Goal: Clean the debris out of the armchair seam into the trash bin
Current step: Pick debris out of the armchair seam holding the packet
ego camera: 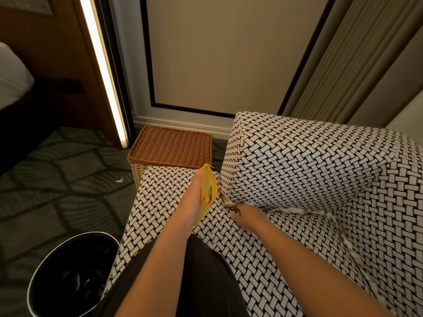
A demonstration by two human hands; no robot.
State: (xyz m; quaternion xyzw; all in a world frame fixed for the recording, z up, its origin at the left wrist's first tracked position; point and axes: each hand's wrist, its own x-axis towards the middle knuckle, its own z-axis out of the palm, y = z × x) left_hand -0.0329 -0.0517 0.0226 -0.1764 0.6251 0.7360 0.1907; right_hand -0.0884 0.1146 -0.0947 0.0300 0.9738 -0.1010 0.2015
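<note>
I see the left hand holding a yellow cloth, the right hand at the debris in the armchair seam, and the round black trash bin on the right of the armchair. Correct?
Only the bin's side is wrong. The head view shows the round black trash bin on the carpet, left of the black-and-white patterned armchair. The rest holds.
</note>
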